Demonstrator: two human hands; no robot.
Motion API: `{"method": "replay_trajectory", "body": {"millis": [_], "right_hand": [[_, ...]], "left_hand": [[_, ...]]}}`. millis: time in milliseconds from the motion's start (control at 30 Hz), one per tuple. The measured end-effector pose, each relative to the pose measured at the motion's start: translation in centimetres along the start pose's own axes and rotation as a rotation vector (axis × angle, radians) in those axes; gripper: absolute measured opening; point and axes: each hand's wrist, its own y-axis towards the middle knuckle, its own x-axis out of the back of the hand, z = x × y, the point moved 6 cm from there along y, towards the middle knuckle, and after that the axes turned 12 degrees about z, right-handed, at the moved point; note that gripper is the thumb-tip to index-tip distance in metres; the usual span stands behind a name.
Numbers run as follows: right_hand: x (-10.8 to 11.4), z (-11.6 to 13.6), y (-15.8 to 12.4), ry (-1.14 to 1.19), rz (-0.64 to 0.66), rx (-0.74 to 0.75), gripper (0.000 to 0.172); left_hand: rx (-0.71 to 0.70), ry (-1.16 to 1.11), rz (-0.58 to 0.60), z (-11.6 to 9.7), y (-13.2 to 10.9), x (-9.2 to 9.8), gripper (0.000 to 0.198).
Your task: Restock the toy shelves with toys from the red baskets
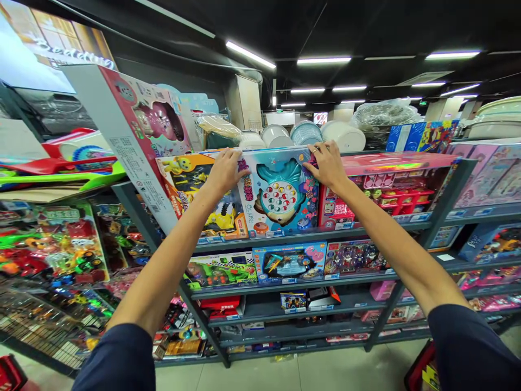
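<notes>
Upright on the top shelf stands a blue boxed fishing toy (280, 198), with a fish-shaped window and a round board of colourful pieces. My left hand (224, 172) is on its upper left corner, fingers bent over the top edge and thumb along the front. At the upper right corner my right hand (326, 165) grips in the same way, a ring on one finger. Left of it, partly behind my left arm, is an orange and yellow toy box (228, 217). A pink boxed toy set (391, 190) stands to the right.
A tall pink and white box (134, 146) leans at the shelf's left end. Lower shelves hold more boxed toys (288, 263). Plastic basins (307, 133) are stacked behind the top row. Carded toys (61, 244) hang at left; a red basket (421, 364) is on the floor.
</notes>
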Motion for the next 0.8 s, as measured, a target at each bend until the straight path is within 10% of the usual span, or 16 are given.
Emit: {"method": "replay_trajectory", "body": {"millis": [800], "right_hand": [[-1.4, -0.6, 0.0, 0.034, 0.065, -0.041, 0.07]], "left_hand": [[0.043, 0.004, -0.01, 0.1, -0.8, -0.3, 0.084]]}}
